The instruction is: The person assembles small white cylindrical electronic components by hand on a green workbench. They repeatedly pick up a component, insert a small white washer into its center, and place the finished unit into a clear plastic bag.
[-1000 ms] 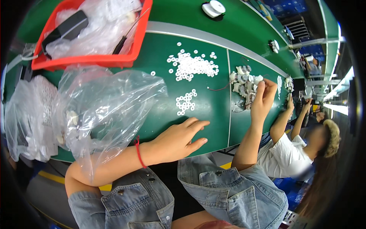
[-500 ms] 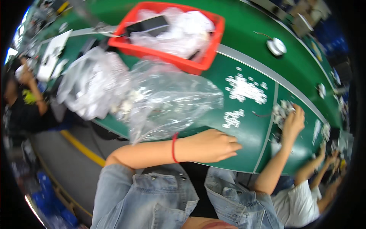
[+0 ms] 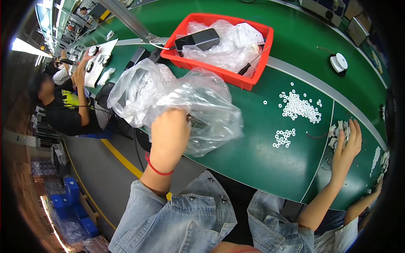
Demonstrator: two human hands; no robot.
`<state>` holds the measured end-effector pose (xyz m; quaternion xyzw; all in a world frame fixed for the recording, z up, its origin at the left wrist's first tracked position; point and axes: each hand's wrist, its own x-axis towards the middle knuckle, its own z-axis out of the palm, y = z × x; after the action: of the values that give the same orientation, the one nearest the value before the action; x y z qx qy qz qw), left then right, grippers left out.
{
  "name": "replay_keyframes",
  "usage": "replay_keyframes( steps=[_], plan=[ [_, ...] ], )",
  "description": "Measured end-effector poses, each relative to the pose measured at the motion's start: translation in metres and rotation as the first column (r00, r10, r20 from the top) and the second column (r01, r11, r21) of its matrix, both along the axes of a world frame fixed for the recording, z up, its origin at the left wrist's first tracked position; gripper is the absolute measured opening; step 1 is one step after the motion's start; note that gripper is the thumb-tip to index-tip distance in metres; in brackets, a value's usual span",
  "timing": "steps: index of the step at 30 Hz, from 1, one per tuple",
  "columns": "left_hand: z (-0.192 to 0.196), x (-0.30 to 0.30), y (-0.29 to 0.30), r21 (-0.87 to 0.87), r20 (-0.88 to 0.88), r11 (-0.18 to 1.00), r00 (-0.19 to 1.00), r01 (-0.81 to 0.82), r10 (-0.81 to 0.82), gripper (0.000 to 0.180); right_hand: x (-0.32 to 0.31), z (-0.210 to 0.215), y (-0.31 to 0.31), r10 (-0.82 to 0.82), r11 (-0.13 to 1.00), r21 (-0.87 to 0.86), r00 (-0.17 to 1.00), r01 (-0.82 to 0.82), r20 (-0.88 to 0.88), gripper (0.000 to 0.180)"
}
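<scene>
The left hand (image 3: pixel 171 131), curled with its knuckles up, is at the crumpled clear plastic bag (image 3: pixel 217 95) near the close edge of the green counter (image 3: pixel 257 162). Its fingertips are hidden, so I cannot tell whether that grip holds anything. The bag's lower folds reach close to the counter's near edge.

The right hand (image 3: pixel 349 145) has its grip unclosed, fingers extended and parted, beside a cluster of small white and metallic parts (image 3: pixel 336 130); I cannot tell whether it touches them. The cluster sits just right of a thin pale seam (image 3: pixel 314 179) in the counter, and a thin dark-red wire (image 3: pixel 316 137) trails from it across the seam.

A stretch of green surface lies between the bag and 2 groups of small white rings: a large pile (image 3: pixel 300 107) and a smaller group (image 3: pixel 284 138) nearer the person. More green surface runs from these to the near edge.

Behind the bag, a red rectangular plastic bin (image 3: pixel 211 72) stands close by, leaving little room there. A flat grey metal strip (image 3: pixel 306 76) borders the far side.
</scene>
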<state>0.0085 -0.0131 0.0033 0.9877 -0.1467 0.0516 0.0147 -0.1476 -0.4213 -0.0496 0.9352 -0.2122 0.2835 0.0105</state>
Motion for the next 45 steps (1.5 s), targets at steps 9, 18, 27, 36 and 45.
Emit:
replay_keyframes(
  steps=[9,18,27,36,45],
  plan=[
    [-0.038,0.029,0.013,0.179,0.098,0.955,0.962,0.235,-0.255,0.011,0.014,0.016,0.055,0.3,0.947,0.092,0.949,-0.309,0.099,0.021],
    [-0.021,0.055,0.039,-0.092,0.074,0.91,0.914,0.405,-0.4,0.023,0.014,0.004,0.059,0.386,0.903,0.168,0.918,-0.396,0.095,0.008],
    [0.051,0.018,0.014,-0.759,-0.355,0.641,0.896,-0.11,-0.267,0.023,0.013,0.004,0.062,0.398,0.87,0.249,0.905,-0.425,0.153,0.008],
    [0.057,-0.022,-0.022,-0.629,0.743,0.076,0.627,0.773,-0.234,0.047,0.019,-0.004,0.075,0.512,0.757,0.295,0.81,-0.583,0.286,0.017],
    [-0.006,-0.034,-0.107,-0.96,0.025,0.109,0.465,0.258,-0.885,0.051,0.001,-0.013,0.098,0.286,0.207,0.791,0.808,-0.576,0.514,0.012]
  ],
)
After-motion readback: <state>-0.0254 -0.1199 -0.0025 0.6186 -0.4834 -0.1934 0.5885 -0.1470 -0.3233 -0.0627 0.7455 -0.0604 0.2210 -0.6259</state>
